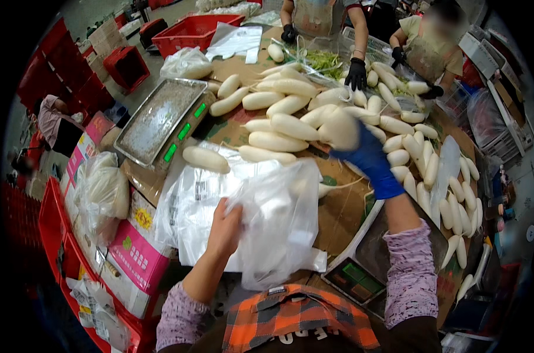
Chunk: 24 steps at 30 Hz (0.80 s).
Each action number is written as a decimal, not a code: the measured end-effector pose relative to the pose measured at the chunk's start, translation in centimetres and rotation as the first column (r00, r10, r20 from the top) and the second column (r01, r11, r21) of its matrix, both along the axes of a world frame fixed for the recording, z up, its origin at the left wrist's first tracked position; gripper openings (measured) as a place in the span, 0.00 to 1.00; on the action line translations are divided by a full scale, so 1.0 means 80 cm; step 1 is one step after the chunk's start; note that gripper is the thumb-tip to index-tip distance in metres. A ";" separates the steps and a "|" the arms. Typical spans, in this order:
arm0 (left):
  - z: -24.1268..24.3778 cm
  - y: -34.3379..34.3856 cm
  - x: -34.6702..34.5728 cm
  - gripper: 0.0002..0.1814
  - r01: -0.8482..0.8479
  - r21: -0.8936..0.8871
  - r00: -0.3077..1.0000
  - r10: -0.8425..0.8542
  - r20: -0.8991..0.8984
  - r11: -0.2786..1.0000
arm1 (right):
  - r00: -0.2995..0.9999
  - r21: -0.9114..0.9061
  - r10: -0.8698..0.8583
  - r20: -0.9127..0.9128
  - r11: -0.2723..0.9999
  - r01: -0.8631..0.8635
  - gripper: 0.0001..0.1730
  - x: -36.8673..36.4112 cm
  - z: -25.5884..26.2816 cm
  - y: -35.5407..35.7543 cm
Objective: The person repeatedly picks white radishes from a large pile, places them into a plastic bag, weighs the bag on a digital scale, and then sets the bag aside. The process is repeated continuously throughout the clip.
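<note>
My left hand (227, 227), bare, grips the edge of a clear plastic bag (280, 220) over a stack of flat plastic bags (196, 220). In my right hand (368, 154), in a blue glove, is a blurred white radish (339, 129), held above the radish pile. More white radishes (289, 86) lie heaped behind and to the right. One radish (206, 159) rests at the top left edge of the bag stack. Part of another radish (326, 189) with a long root shows beside the clear bag; whether it lies inside I cannot tell.
A scale with a metal tray (161, 119) stands at left, a second scale (355, 282) by my right forearm. Filled bags (103, 194) lie at left. Across the table two people in black gloves (356, 74) handle radishes. A red crate (196, 33) stands at the far side.
</note>
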<state>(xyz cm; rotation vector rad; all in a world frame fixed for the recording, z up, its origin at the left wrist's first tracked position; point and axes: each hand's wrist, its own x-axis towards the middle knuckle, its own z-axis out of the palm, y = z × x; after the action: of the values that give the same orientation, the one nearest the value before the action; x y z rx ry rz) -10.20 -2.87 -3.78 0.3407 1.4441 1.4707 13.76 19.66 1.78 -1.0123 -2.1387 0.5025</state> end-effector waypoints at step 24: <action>0.001 0.024 0.005 0.07 0.065 0.044 0.992 -0.070 0.108 0.997 | 0.899 0.070 -0.330 0.287 0.944 0.324 0.21 0.107 -0.127 0.127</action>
<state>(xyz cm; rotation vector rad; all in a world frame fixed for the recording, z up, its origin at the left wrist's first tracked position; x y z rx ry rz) -9.76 -0.95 -3.67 0.3253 1.3049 1.4431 22.36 29.85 -8.35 -1.4788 -2.1558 0.1714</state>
